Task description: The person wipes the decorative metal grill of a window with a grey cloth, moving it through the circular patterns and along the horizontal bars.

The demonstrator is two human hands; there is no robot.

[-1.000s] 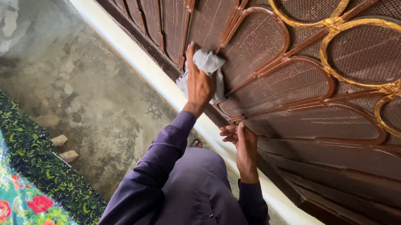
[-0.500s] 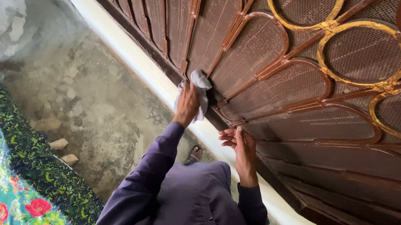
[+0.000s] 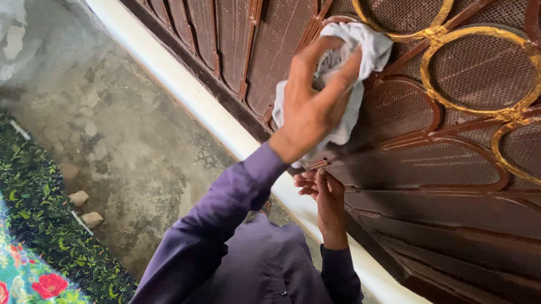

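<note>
Rough concrete floor [image 3: 118,136] — two small stones [image 3: 85,208] lying on it.

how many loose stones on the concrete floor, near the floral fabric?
2: one stone just right of the floral fabric, a second stone slightly below-right of it. The fabric may hide others.

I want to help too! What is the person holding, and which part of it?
The left hand grips a bunched white cloth around its middle; the right hand holds nothing.

The person wears a long-sleeved dark purple shirt [image 3: 250,284] of smooth cloth with small dark buttons [image 3: 283,294] down its front. Both hands, the left hand [image 3: 312,106] and right hand [image 3: 326,195], are bare beyond plain cuffs.
</note>
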